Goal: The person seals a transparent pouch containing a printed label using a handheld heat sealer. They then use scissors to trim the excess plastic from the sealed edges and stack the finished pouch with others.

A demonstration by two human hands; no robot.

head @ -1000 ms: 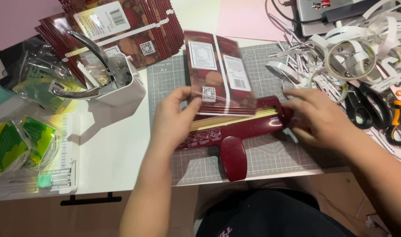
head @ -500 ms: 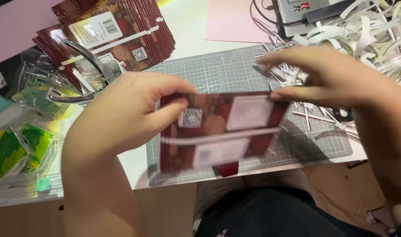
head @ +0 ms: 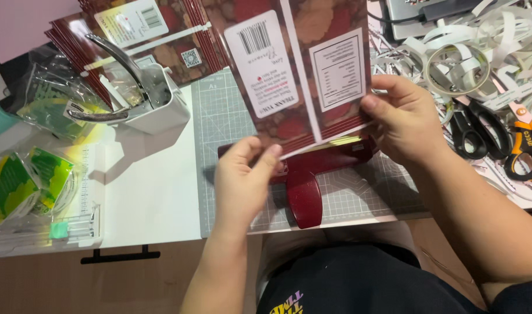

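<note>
Both my hands hold a stack of dark red printed cards (head: 303,70) with white label panels, tilted up toward the camera. My left hand (head: 242,180) pinches the stack's lower left corner. My right hand (head: 402,119) grips its lower right edge. Just below the stack lies a dark red T-shaped punch tool (head: 303,186) on a grey cutting mat (head: 347,197); the cards' bottom edge hangs above the tool's bar.
A pile of the same red cards (head: 143,29) lies at the back left behind a white lever press (head: 141,96). Clear bags with green contents (head: 21,180) sit left. Paper strips (head: 493,46), black scissors (head: 475,131) and orange-handled scissors (head: 525,148) lie right.
The card stack was low over the punch tool, then lifted flat toward me, and now stands raised and upright above the tool. Both hands kept hold of it.
</note>
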